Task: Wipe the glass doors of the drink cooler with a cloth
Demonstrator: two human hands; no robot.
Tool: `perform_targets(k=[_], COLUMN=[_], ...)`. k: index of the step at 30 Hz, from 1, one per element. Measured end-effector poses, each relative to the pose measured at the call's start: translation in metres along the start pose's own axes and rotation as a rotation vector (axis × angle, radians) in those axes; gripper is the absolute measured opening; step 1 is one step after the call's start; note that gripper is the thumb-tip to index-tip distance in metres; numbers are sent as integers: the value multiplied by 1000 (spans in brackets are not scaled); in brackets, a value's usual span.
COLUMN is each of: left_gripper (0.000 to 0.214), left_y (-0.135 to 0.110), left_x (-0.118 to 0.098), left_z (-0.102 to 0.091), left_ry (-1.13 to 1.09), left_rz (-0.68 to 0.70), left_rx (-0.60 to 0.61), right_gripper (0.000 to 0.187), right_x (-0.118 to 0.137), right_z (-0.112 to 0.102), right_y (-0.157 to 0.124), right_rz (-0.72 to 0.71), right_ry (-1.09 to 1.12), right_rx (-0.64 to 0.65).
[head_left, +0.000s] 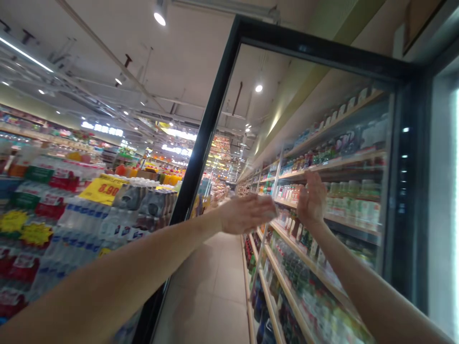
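Note:
My left hand reaches across in front of a glass door, its fingers stretched out toward the right and smeared by motion. Nothing distinct shows in it. My right hand is raised before the same pane, palm turned inward and fingers pointing up, with nothing seen in it. Some space lies between the two hands. Whether either one touches the glass I cannot tell. The dark door frame tilts across the middle of the view, and the door stands swung out from the cabinet on the right.
Shelves of bottles show in the glass. Stacked packs of bottled drinks, with a yellow price sign, stand at left. A tiled aisle floor runs ahead. A bright cabinet edge borders the right side.

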State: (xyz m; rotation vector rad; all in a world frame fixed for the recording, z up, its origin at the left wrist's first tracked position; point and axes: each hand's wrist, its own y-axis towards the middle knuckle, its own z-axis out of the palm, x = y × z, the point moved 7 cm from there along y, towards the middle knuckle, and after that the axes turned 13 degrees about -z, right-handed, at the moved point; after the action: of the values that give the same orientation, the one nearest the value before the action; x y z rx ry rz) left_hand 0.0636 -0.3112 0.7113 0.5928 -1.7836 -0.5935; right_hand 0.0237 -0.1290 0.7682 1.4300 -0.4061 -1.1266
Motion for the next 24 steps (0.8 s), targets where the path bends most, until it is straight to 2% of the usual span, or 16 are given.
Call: perform_targets(k=[1, 2, 3, 6, 8, 9, 10, 12, 14, 15, 16, 18, 20, 21, 22, 24], left_gripper=[44, 43, 43, 44, 46, 47, 47, 44, 42, 43, 44, 47, 48, 48, 48, 46], left_y=[-6, -9, -8, 2, 3, 4, 6, 9, 16, 24, 35, 55, 58, 55, 51, 35], left_x=[-15, -20, -15, 37, 49, 39, 19, -32, -64, -65, -55, -18, 8, 6, -8, -55], left_z=[4, 5, 3, -12, -16, -12, -5, 13, 24, 24, 22, 9, 1, 2, 6, 20], left_ry=[-20, -28, -21, 45, 66, 56, 35, -24, -66, -73, -71, -50, -31, -30, -40, -86], left_rz=[145, 205, 165, -307, -499, -474, -369, -57, 158, 159, 78, -233, -474, -474, -379, -12], left_rx=[30, 40, 31, -63, -88, -75, -46, 38, 96, 95, 71, -27, -97, -101, -80, 6], right_gripper=[50, 50, 51, 52, 53, 53, 53, 53, 52, 51, 51, 50, 50, 49, 49, 49], right_x=[-2, -3, -5, -9, -19, -25, -30, -36, -35, -35, -35, -36, -37, -37, -37, -37], right_z=[1, 1, 0, -1, -8, -13, -18, -22, -21, -20, -19, -19, -21, -21, -22, -23], right_y=[0, -1, -3, -15, -24, -28, -31, -36, -37, -37, -37, -37, -36, -36, -36, -36], right_rz=[-5, -23, -58, -213, -202, -156, -102, -31, -21, -22, -21, -19, -14, -9, -5, -2], right_ry=[-6, -12, -14, -42, -118, -163, -199, -226, -217, -211, -206, -200, -197, -196, -194, -188], right_rx=[32, 70, 119, 300, 328, 306, 271, 222, 206, 201, 195, 183, 171, 168, 166, 167])
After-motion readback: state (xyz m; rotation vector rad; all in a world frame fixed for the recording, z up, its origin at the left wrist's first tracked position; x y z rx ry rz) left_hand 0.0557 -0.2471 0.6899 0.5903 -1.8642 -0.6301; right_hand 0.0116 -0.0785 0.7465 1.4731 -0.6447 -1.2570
